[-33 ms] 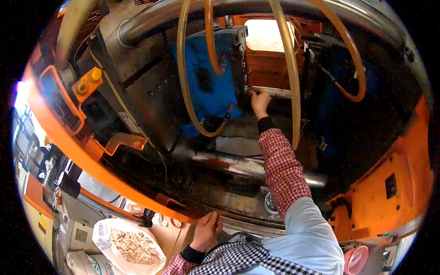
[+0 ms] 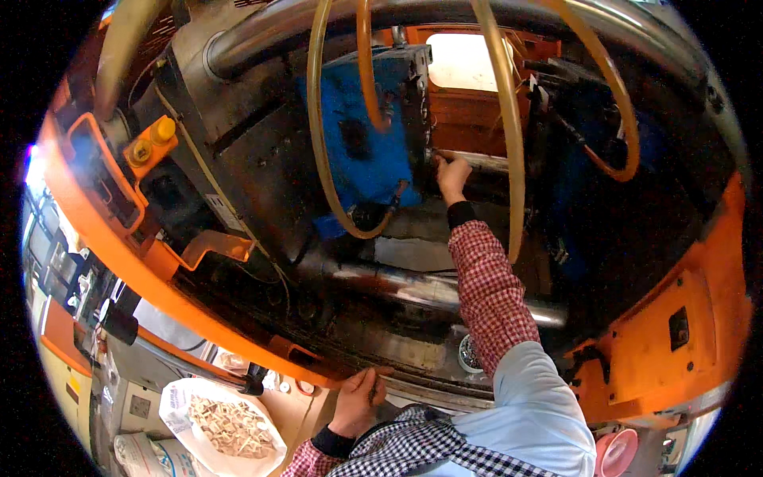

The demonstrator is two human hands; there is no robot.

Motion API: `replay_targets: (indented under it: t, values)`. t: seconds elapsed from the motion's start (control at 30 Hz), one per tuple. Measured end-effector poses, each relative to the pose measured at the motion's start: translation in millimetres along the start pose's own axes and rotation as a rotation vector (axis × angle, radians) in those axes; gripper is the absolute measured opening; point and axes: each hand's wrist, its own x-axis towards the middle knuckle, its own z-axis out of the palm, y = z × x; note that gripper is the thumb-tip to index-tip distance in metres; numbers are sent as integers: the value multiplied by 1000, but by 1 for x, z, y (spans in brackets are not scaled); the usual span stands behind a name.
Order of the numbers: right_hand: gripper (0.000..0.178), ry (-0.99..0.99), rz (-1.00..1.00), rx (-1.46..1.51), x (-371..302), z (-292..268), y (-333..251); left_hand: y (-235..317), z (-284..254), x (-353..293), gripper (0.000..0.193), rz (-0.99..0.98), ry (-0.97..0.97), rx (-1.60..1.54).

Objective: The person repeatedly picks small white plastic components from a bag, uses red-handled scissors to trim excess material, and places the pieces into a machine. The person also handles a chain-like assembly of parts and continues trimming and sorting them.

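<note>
Heavy orange machine (image 2: 648, 342) and hoses (image 2: 513, 159) mark a factory workshop.

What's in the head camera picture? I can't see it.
A person's right hand reaches into an orange machine, by the dark side of a blue block. The left hand is near the machine's front; a white bag of tan pieces sits lower left.

1. The head view, from the left of two side-by-side fisheye cameras, looks down from the wearer's head.
2. It faces into the orange-framed machine (image 2: 199, 312), the checked sleeve (image 2: 494, 290) near, a bright opening (image 2: 465, 62) far.
3. Straight edges bend toward its dark, round rim.
</note>
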Motion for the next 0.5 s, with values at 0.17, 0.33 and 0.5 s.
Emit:
replay_targets:
  t: [0.17,0.33,0.5]
  values:
    - [13,-101,51,85,15,18,12,4,6,6,34,9,-25,-6]
    - [11,-49,-23,120,19,27,27,9,12,9,34,19,-20,80]
    - [18,-45,-67,55,14,22,12,5,13,13,33,-6,8,9]
